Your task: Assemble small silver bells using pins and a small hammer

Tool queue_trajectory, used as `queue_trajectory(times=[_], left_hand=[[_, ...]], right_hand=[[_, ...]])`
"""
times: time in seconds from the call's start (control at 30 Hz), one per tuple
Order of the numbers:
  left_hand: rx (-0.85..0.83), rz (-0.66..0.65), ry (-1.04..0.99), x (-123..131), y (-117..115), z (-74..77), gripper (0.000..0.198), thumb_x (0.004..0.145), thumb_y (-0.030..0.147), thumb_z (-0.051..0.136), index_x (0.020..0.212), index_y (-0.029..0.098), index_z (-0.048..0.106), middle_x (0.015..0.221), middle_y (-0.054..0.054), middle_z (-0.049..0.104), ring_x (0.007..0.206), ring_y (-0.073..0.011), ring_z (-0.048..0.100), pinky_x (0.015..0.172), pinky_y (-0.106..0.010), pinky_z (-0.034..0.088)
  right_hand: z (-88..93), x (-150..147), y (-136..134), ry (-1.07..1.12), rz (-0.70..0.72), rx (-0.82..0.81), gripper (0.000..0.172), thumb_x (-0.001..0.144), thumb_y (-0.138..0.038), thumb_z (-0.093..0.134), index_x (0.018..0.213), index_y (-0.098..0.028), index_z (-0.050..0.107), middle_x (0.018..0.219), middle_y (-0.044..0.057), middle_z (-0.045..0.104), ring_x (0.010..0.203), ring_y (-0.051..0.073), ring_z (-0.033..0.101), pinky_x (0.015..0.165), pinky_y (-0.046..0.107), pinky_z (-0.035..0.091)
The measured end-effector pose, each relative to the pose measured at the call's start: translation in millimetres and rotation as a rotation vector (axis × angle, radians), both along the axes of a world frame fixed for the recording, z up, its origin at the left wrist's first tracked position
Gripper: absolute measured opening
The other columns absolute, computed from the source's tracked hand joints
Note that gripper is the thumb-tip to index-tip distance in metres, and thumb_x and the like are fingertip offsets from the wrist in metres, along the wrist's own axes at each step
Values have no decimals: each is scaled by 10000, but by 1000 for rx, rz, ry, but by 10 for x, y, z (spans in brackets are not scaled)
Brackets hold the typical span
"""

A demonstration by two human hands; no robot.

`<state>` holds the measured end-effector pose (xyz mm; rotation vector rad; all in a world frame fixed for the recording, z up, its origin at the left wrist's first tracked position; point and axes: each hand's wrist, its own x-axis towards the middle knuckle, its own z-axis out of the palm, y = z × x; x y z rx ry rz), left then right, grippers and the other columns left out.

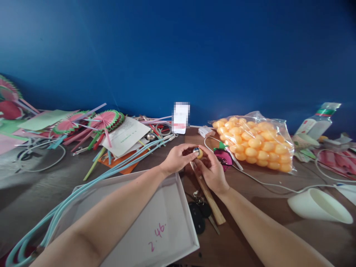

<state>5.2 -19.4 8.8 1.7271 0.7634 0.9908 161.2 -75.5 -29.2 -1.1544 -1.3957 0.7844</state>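
My left hand (177,158) and my right hand (212,171) meet above the brown table. Between their fingertips sit a small shiny metal bell (196,150) and a small orange ball (200,153) pressed together. Both hands pinch this pair; the right hand's fingers curl round the ball. A wooden stick (208,194) lies on the table under my right hand. Just beyond the hands lies a pink and green paper piece (223,155).
A clear bag of orange balls (254,142) lies at the right. A white shallow tray (155,218) lies under my left forearm, with light blue tubes (91,185) across it. Paper fans and straws (105,120) crowd the left. A white cone (319,205) and cable lie right.
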Motion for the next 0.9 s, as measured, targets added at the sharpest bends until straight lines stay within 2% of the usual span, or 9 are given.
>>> queue_trajectory(times=[0.1, 0.3, 0.5, 0.63, 0.77, 0.9], left_hand=[[-26, -11, -7, -2, 3, 14, 387, 816, 385, 658, 1120, 145, 673, 1113, -112, 695, 1015, -207, 644, 912, -342, 501], [-175, -94, -118, -8, -14, 56, 475, 861, 502, 557, 1108, 116, 681, 1079, -124, 687, 903, -195, 656, 718, -280, 554], [-198, -122, -126, -12, 8, -8, 534, 815, 441, 649, 1259, 152, 587, 1173, -134, 643, 941, -195, 645, 750, -304, 560], [-184, -118, -100, -10, 40, -61, 559, 768, 393, 711, 1265, 177, 574, 1140, -121, 654, 901, -183, 652, 764, -324, 558], [-169, -124, -114, -1, 45, -67, 506, 764, 381, 716, 1214, 183, 599, 1125, -116, 668, 908, -186, 656, 767, -332, 557], [-135, -93, -117, 10, 23, -42, 456, 763, 387, 715, 1158, 176, 625, 1134, -115, 672, 897, -182, 659, 772, -327, 555]], right_hand=[[7, -6, -3, -4, -14, 4, 508, 851, -409, 625, 1323, -271, 498, 1194, 83, 637, 720, 156, 642, 614, 316, 573], [60, -20, -19, 8, -34, 28, 472, 858, -407, 624, 1294, -259, 520, 1226, 89, 629, 785, 170, 662, 647, 313, 577], [94, -21, -22, 24, -42, 13, 463, 869, -437, 606, 1285, -252, 522, 1150, 83, 662, 720, 169, 668, 589, 308, 571], [87, -2, -25, -58, -62, 18, 472, 887, -447, 579, 1308, -241, 524, 1235, 99, 641, 900, 218, 682, 730, 357, 587], [100, 9, -23, -144, -89, 75, 454, 907, -424, 559, 1312, -220, 536, 1257, 95, 637, 1104, 243, 627, 931, 408, 530], [121, -1, -25, -173, -89, 102, 444, 921, -397, 544, 1329, -225, 525, 1258, 89, 637, 1130, 235, 617, 959, 400, 516]])
